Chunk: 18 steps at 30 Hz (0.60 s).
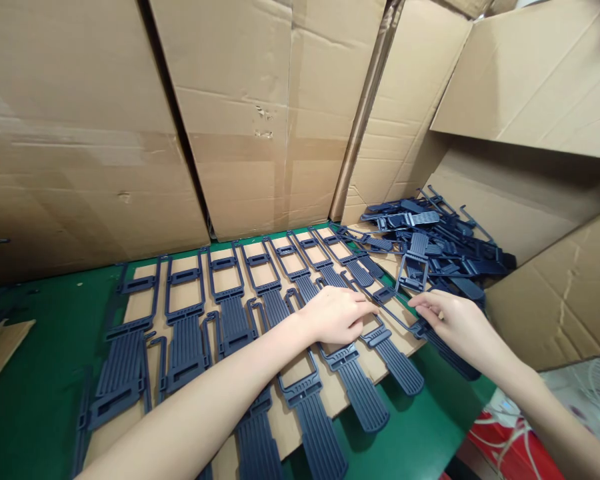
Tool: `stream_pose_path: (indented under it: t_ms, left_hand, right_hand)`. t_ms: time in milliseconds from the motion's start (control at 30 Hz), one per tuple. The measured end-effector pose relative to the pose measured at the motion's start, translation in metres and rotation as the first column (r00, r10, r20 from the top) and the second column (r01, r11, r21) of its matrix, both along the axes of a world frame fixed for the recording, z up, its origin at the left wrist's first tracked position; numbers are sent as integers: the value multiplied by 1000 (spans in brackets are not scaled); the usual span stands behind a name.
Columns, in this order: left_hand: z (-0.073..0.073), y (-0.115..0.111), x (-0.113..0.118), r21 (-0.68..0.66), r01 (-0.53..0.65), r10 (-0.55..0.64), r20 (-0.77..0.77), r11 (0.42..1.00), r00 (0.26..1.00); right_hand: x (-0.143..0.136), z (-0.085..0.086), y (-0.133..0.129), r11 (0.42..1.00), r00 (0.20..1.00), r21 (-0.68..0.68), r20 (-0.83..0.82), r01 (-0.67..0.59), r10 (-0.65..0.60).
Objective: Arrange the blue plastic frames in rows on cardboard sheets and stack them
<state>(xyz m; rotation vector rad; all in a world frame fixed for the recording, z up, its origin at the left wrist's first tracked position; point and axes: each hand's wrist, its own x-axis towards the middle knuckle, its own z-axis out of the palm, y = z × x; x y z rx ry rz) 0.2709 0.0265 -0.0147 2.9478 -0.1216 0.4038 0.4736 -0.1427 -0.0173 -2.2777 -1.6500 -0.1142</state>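
Observation:
My left hand (337, 313) reaches over the rows of dark blue plastic pieces, its fingers curled at the open frame of one piece (393, 360). What the fingertips grip is partly hidden. My right hand (450, 317) is closed, with thumb and fingers together, over another dark blue plastic piece (453, 353) at the right end of the row. That piece has a thin rectangular frame and a ribbed paddle, partly covered by the hand. Similar pieces (305, 427) lie side by side, their ribbed ends toward me.
The rows lie on a cardboard sheet (295, 373) on a green table (405, 433). A tangled heap of like pieces (430, 240) sits in an open carton (555, 287) at right. Tall cardboard boxes (240, 153) stand behind. More cardboard (5, 353) shows at left.

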Motion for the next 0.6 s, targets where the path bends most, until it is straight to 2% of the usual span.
stream_pose_path:
  t_ms: [167, 433, 600]
  left_hand:
    - [0, -1, 0, 5, -5, 5, -11, 1000, 1000]
    - [1, -1, -1, 14, -10, 10, -18, 1000, 1000]
    - [0, 0, 0, 11, -16, 16, -13, 1000, 1000]
  right_hand:
    - [-1, -9, 5, 999, 991, 32, -134, 11, -7]
    - [-6, -5, 24, 999, 991, 45, -130, -11, 16]
    - [-6, -8, 21, 998, 983, 56, -184, -2, 13]
